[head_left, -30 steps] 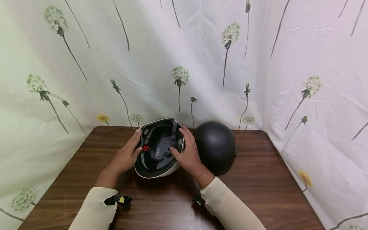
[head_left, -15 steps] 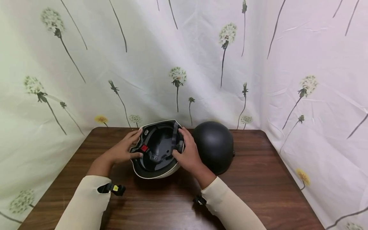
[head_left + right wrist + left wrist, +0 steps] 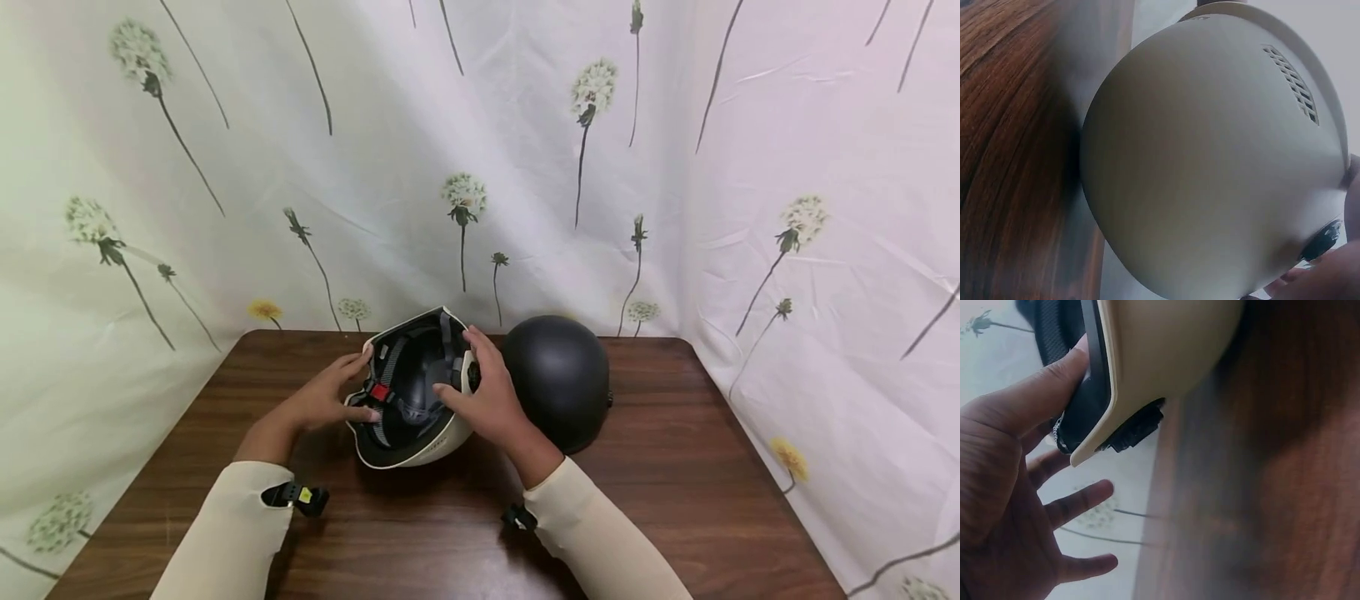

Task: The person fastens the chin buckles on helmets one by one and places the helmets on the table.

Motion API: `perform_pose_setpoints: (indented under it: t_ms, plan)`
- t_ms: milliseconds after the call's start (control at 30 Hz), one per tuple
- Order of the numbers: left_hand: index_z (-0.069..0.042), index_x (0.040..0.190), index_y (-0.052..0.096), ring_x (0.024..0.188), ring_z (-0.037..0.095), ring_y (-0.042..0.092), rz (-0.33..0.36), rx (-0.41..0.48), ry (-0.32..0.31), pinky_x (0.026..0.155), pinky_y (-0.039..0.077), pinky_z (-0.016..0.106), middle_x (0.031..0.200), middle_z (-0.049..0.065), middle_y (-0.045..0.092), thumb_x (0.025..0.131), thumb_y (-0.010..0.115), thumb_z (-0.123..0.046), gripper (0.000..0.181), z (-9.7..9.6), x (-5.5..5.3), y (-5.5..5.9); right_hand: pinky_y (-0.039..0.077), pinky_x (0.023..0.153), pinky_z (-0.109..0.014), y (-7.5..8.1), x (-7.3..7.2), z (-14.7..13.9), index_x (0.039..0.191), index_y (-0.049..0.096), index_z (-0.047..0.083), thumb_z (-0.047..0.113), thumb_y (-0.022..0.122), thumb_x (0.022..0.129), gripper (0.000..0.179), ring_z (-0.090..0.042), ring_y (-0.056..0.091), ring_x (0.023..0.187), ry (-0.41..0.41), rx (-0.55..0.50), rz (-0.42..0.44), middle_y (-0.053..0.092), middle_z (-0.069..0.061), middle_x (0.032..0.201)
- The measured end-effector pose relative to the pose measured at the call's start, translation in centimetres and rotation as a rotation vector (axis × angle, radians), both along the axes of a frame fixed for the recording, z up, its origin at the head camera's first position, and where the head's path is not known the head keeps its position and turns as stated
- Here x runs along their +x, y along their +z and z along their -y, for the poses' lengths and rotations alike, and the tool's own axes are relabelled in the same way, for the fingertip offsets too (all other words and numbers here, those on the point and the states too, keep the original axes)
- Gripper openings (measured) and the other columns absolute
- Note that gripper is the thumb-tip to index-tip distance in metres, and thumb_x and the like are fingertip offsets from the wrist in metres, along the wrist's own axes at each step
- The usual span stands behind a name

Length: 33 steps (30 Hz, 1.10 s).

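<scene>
A cream helmet (image 3: 442,446) lies upside down and tilted at the back middle of the table, its black lining (image 3: 412,375) facing up in the head view. Inside hangs a chin strap with a red buckle (image 3: 380,392). My left hand (image 3: 322,396) grips the left rim, thumb inside; in the left wrist view several of its fingers (image 3: 1082,503) stand spread away from the shell. On the opposite rim, my right hand (image 3: 487,400) holds with its thumb inside and fingers outside, near a dark round fitting (image 3: 1322,240). The right wrist view shows mostly the cream shell.
A matte black helmet (image 3: 558,379) sits dome up just right of the cream one, close to my right hand. The wooden table (image 3: 420,542) ends at a white cloth (image 3: 517,167) with dandelion prints behind it. Black wrist straps (image 3: 296,496) show at both sleeves.
The cream helmet has tipped toward the left, showing more of its outer right side. My left hand has shifted slightly left and its thumb reaches lower along the rim. The black helmet stays put.
</scene>
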<state>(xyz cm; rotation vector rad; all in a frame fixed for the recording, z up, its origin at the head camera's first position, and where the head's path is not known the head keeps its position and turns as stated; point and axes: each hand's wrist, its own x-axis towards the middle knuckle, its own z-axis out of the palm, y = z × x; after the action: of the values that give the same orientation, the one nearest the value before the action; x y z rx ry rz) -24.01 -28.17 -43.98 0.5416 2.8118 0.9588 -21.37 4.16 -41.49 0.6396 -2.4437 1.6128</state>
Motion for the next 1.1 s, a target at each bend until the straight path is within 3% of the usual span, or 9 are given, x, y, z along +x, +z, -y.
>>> perform_pose_setpoints:
  t_ms: [133, 267, 367, 567, 833, 1100]
  plan:
    - [-0.016, 0.168, 0.019, 0.152, 0.062, 0.009, -0.051, -0.021, 0.031, 0.111, 0.022, 0.084, 0.171, 0.026, 0.014, 0.084, 0.086, -0.046, 0.112, -0.6, 0.2, -1.1, 0.034, 0.124, -0.057, 0.1, 0.0, 0.2, 0.165, 0.029, 0.024, 0.04, 0.08, 0.09, 0.092, -0.024, 0.027, 0.16, -0.006, -0.01, 0.007, 0.023, 0.007, 0.174]
    - [-0.02, 0.168, 0.024, 0.153, 0.062, 0.006, -0.07, -0.078, 0.101, 0.11, 0.024, 0.085, 0.172, 0.026, 0.009, 0.081, 0.085, -0.055, 0.112, -1.5, 0.2, -2.5, 0.032, 0.125, -0.058, 0.2, 0.0, 0.6, 0.166, 0.029, 0.024, 0.045, 0.08, 0.088, 0.095, -0.022, 0.026, 0.16, -0.01, -0.008, -0.023, 0.023, 0.007, 0.173]
    - [-0.025, 0.168, 0.023, 0.154, 0.06, 0.006, -0.05, -0.116, 0.141, 0.11, 0.024, 0.085, 0.173, 0.024, 0.005, 0.081, 0.083, -0.062, 0.112, -2.1, 0.2, -3.5, 0.026, 0.127, -0.06, 0.1, 0.1, 0.9, 0.165, 0.032, 0.023, 0.047, 0.079, 0.088, 0.094, -0.02, 0.023, 0.161, -0.014, 0.015, -0.059, 0.024, 0.006, 0.174]
    - [-0.027, 0.168, 0.022, 0.156, 0.059, 0.003, -0.002, -0.087, 0.176, 0.111, 0.009, 0.089, 0.174, 0.024, 0.002, 0.083, 0.081, -0.062, 0.109, -3.4, 0.7, -4.9, 0.015, 0.123, -0.073, 0.5, 0.8, 1.4, 0.163, 0.036, 0.031, 0.055, 0.076, 0.088, 0.088, -0.022, 0.015, 0.164, -0.054, 0.102, -0.092, 0.022, 0.003, 0.175]
    - [-0.029, 0.168, 0.02, 0.156, 0.059, 0.003, 0.019, -0.067, 0.194, 0.11, 0.003, 0.09, 0.173, 0.025, 0.002, 0.085, 0.079, -0.061, 0.107, -4.2, 1.4, -4.9, 0.019, 0.118, -0.08, 0.6, 0.8, 1.3, 0.163, 0.034, 0.038, 0.056, 0.076, 0.088, 0.087, -0.03, 0.013, 0.164, -0.073, 0.13, -0.079, 0.019, 0.0, 0.176]
    - [-0.024, 0.167, 0.027, 0.155, 0.058, 0.006, -0.047, -0.093, 0.163, 0.108, 0.004, 0.091, 0.174, 0.023, 0.004, 0.085, 0.08, -0.059, 0.104, -4.0, 1.3, -4.1, 0.024, 0.12, -0.075, 0.5, 0.8, 1.5, 0.163, 0.028, 0.045, 0.058, 0.076, 0.088, 0.091, -0.036, 0.006, 0.164, -0.084, 0.136, -0.059, 0.014, -0.002, 0.177]
